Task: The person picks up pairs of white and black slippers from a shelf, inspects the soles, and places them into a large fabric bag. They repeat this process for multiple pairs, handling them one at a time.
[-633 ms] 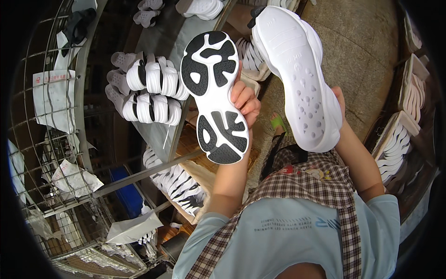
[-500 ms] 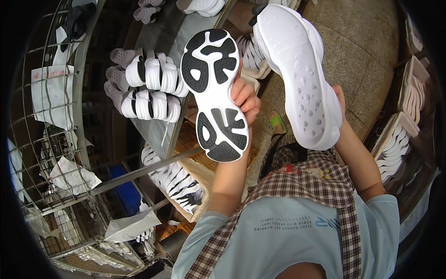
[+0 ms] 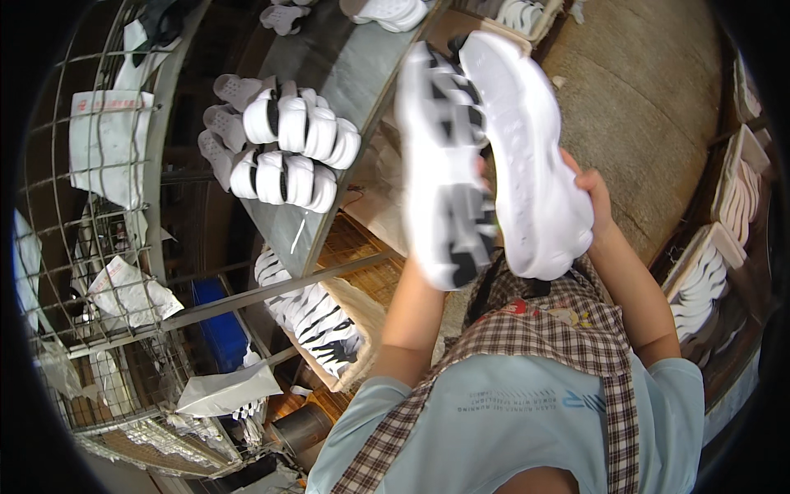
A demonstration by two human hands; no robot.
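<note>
Two white shoe soles are held up side by side in front of me, tilted toward each other. My left hand (image 3: 480, 167) grips the left shoe sole (image 3: 424, 169), which shows black tread patches and is smeared by motion; most of that hand is hidden behind it. My right hand (image 3: 594, 198) is closed around the outer edge of the right shoe sole (image 3: 531, 165), whose pale inner face is partly turned to me. The two soles nearly touch along their inner edges.
On the left, a metal shelf (image 3: 284, 235) carries stacked white soles (image 3: 300, 136). Below it stands a box of black-and-white soles (image 3: 325, 325), near a blue bin (image 3: 218, 325). A wire rack (image 3: 90, 325) rises at far left. Boxes of white soles (image 3: 699, 284) line the right side.
The left sole has moved right, up against the other sole, and turned partly edge-on. The right sole has tilted inward. My left fingers are now mostly hidden.
</note>
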